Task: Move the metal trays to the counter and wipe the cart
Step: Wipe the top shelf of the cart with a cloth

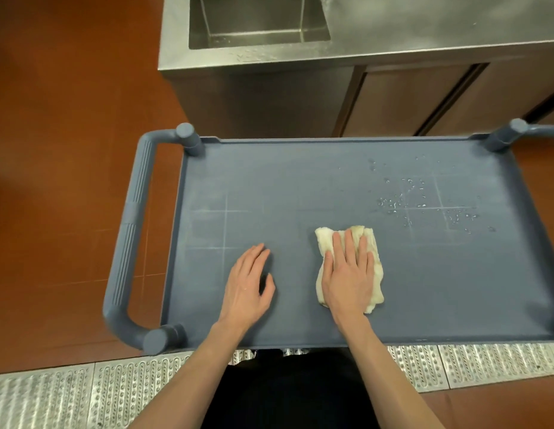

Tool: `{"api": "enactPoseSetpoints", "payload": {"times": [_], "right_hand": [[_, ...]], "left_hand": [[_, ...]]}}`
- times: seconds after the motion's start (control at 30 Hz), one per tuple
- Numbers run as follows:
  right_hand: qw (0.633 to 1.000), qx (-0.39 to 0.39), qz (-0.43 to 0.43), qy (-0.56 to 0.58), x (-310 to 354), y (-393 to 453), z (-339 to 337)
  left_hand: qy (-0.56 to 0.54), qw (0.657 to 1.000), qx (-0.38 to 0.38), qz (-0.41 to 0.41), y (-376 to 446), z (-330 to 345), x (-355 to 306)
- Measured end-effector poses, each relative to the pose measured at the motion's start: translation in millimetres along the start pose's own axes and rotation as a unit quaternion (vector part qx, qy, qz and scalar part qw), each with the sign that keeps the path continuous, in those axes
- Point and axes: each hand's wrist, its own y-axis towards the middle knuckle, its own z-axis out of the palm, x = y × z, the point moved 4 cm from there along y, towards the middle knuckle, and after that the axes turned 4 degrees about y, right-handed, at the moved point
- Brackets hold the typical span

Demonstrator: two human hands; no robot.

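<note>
A blue-grey plastic cart [269, 187] fills the middle of the view, its flat top bare of trays. A folded cream cloth [374, 264] lies on the cart's near centre. My right hand [346, 274] presses flat on the cloth with straight fingers. To its left, my left hand [247, 283] rests flat on the cart top, fingers relaxed and holding nothing. Water droplets [424, 202] dot the cart's far right area. No metal trays are in view.
A stainless steel counter [424, 23] with a sink basin [257, 20] stands just beyond the cart. The cart's handle [127, 243] sticks out on the left. A metal floor grate [83, 394] runs along the near edge over a red-brown floor.
</note>
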Motion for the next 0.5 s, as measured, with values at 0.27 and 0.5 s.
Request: {"api": "enactPoseSetpoints", "payload": {"times": [0.27,0.5], "right_hand": [[0.999,0.008,-0.045,0.004,56,-12,12],[0.992,0.041,-0.121,0.011,106,-24,29]], "left_hand": [[0.108,0.994,-0.015,0.008,-14,-10,17],[0.111,0.993,-0.028,0.004,-15,-13,14]]}}
